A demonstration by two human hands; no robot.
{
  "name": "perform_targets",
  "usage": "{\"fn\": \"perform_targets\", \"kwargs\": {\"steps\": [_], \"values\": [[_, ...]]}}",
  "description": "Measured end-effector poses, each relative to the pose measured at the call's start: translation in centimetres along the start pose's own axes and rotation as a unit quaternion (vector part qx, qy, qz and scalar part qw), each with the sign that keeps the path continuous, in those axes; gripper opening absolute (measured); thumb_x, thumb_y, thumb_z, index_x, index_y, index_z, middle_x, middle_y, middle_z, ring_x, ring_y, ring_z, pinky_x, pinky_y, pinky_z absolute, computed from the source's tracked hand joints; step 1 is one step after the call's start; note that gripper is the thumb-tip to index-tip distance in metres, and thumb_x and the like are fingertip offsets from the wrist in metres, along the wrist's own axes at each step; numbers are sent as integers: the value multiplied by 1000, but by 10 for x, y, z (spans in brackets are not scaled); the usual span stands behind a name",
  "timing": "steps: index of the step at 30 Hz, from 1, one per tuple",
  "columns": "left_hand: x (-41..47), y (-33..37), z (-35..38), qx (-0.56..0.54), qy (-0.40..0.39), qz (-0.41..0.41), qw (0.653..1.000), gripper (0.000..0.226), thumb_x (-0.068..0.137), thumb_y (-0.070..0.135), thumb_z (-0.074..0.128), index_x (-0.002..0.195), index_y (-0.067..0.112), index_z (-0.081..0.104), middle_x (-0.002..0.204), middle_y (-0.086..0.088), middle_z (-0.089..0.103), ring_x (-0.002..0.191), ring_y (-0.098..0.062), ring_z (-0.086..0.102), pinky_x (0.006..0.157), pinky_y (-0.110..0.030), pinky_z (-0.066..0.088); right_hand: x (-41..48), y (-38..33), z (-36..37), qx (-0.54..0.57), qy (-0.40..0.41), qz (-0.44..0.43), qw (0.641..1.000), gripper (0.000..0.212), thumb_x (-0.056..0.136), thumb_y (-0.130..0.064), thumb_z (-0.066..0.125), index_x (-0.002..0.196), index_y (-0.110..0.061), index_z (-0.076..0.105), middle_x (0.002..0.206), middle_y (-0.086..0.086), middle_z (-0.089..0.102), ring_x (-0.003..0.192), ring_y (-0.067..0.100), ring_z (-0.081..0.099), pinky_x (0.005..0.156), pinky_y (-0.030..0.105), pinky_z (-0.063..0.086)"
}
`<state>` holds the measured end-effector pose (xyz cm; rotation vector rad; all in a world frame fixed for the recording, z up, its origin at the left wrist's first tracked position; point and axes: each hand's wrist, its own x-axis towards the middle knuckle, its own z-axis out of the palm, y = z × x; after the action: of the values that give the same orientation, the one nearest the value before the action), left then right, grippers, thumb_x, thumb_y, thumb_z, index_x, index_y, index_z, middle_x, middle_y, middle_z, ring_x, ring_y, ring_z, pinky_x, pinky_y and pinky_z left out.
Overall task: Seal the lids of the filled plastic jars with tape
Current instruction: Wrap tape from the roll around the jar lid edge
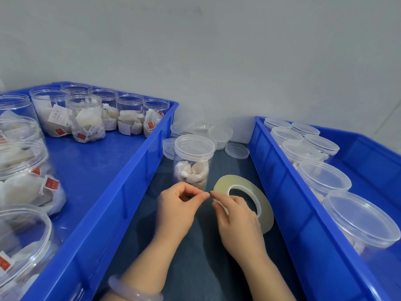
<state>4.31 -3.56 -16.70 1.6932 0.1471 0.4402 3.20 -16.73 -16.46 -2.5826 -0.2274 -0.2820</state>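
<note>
1. Presently, right grip point(236, 218): fingers curled round the near-left rim of the tape roll point(243, 181), holding it tilted above the table point(195, 257).
2. Left grip point(175, 209): thumb and forefinger pressed tip to tip, almost touching the right fingertips at the roll's rim. Whether clear tape lies between them cannot be told. Pale bangle point(134, 290) on the left wrist.
3. Jar point(193, 168): upright on the table just beyond the left grip, part-filled with white sachets, clear lid point(194, 146) seated on top.
4. Loose lids point(237, 150): scattered and stacked behind the jar, at the table's far edge by the wall.
5. Left blue bin point(121, 192): along the table's left side, holds open jars point(85, 118) of sachets with red tags, no lids on.
6. Right blue bin point(282, 192): along the table's right side, holds a double row of lidded jars point(323, 177).
</note>
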Motion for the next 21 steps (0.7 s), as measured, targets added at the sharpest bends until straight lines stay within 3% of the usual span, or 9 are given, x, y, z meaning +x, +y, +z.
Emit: {"fn": "perform_targets", "kwargs": {"steps": [6, 8, 12, 16, 21], "values": [[-2, -1, 0, -20, -28, 8, 999, 16, 71, 12, 80, 64, 20, 69, 61, 9, 68, 57, 1, 60, 55, -8, 44, 6, 1, -2, -100, -62, -23, 993, 48, 103, -35, 25, 148, -45, 10, 131, 2, 46, 109, 27, 51, 88, 38, 38], [-3, 0, 1, -24, -35, 19, 999, 16, 71, 10, 80, 64, 18, 69, 61, 9, 68, 57, 1, 61, 56, -8, 44, 12, 2, -6, -112, -113, -26, 987, 49, 103, -37, 23, 148, -46, 5, 125, 4, 50, 107, 28, 54, 83, 38, 41], [-2, 0, 2, -30, -21, 22, 999, 14, 71, 10, 80, 65, 17, 70, 62, 8, 69, 58, 0, 61, 55, -8, 44, 19, 4, -13, -78, -152, -17, 985, 37, 101, -44, 28, 137, -51, 30, 111, 2, 49, 103, 25, 54, 82, 37, 41], [0, 0, 2, -47, 0, 8, 999, 17, 69, 9, 82, 62, 20, 70, 62, 9, 69, 58, 0, 62, 55, -8, 45, 14, 6, -5, 12, -72, -11, 997, 16, 98, -43, 41, 110, -45, 51, 105, -7, 53, 96, 16, 55, 77, 31, 39], [1, 2, 1, -99, 14, 8, 995, 19, 67, 5, 82, 65, 14, 66, 64, 6, 70, 60, -1, 64, 57, -10, 47, 15, 5, -3, 144, 41, 3, 989, 7, 90, -39, 59, 87, -42, 65, 93, -16, 65, 90, 2, 56, 77, 25, 43]]}}
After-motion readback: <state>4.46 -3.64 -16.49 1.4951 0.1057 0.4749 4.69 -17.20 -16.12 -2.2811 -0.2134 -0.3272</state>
